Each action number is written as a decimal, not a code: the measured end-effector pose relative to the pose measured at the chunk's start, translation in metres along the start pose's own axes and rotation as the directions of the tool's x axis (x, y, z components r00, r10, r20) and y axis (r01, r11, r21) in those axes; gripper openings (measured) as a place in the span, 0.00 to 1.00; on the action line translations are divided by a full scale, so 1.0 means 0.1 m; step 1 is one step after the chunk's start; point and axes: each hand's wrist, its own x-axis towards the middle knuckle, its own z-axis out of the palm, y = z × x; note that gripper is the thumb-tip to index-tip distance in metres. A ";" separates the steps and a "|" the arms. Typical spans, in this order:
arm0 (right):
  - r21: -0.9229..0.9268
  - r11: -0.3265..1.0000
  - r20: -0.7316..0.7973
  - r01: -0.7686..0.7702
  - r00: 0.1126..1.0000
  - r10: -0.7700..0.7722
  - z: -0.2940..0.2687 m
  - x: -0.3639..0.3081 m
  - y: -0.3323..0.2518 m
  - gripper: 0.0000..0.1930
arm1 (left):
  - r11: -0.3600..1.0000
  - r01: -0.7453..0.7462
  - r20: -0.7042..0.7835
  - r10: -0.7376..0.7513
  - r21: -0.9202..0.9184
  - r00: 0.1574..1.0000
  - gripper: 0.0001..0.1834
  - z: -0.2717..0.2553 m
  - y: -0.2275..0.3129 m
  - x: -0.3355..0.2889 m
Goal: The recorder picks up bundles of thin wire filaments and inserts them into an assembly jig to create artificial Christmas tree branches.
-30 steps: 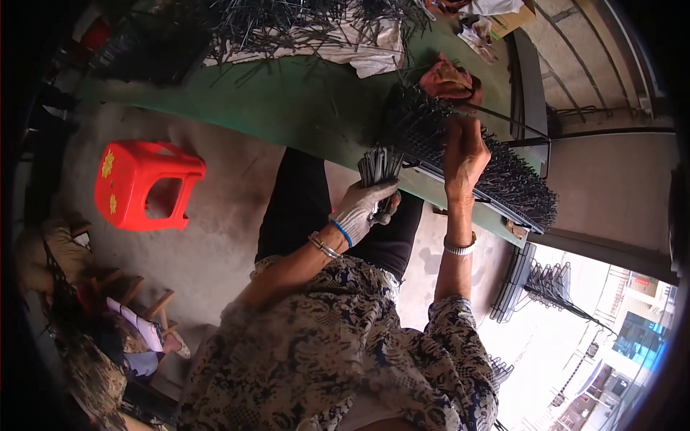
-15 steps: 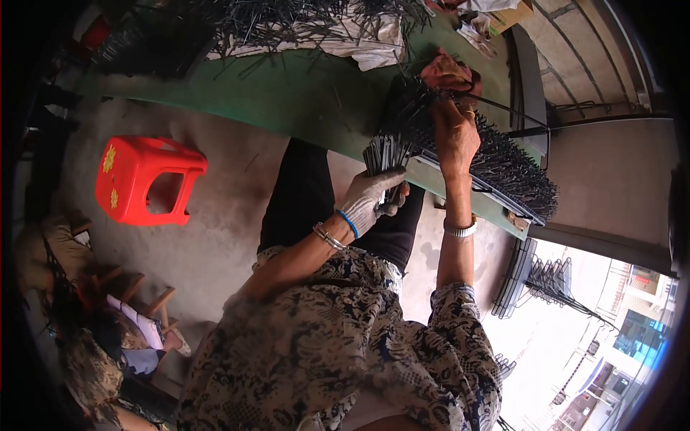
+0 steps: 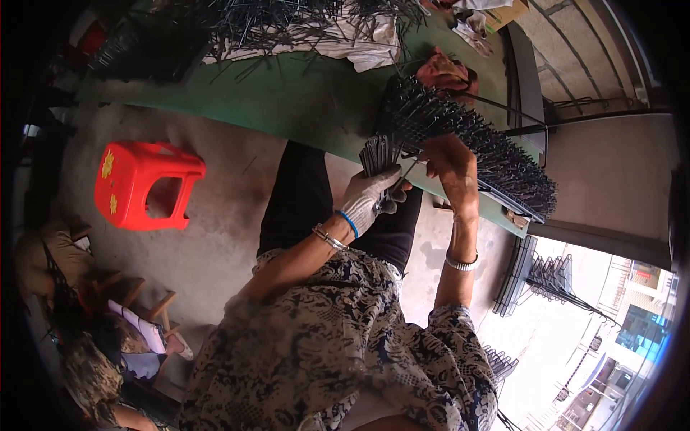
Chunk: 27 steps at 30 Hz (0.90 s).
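Two hands meet at the near edge of the green surface (image 3: 287, 100). The left hand (image 3: 370, 197), in a pale work glove, is closed as a grip around a bundle of thin dark metal rods (image 3: 377, 154); the bundle stands roughly upright, its free ends fanned above the fist toward the surface edge. The right hand (image 3: 449, 161), bare, sits just beside it to the right, fingers drawn together and apparently pinching a single rod between the bundle and the rack; the exact contact is too small to confirm. Beyond the right hand lies the dark spiked rack (image 3: 474, 144), its long axis running diagonally from upper left to lower right along the surface. The right hand is nearer the rack. A red cloth (image 3: 445, 72) lies behind the rack, and a red plastic stool (image 3: 144, 183) stands well apart to the left on the floor.
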 end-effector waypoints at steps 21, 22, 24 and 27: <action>-0.744 0.650 -0.281 0.156 0.809 -0.516 -0.02 0.46 0.15 0.02 | 0.999 -0.033 -0.027 0.033 0.019 0.999 0.12 -0.01 0.03 0.02; -0.776 0.612 -0.267 0.154 0.799 -0.539 0.01 0.45 0.14 0.03 | 0.999 -0.028 -0.014 0.028 0.026 1.000 0.11 -0.02 0.03 0.02; -0.814 0.567 -0.257 0.125 0.798 -0.546 0.01 0.46 0.16 0.04 | 0.999 -0.034 -0.012 0.034 0.041 0.999 0.11 -0.01 0.02 0.01; -0.886 0.462 -0.242 0.026 0.825 -0.511 0.00 0.53 0.26 0.03 | 0.997 -0.040 -0.002 0.040 0.060 0.999 0.12 0.00 0.00 0.00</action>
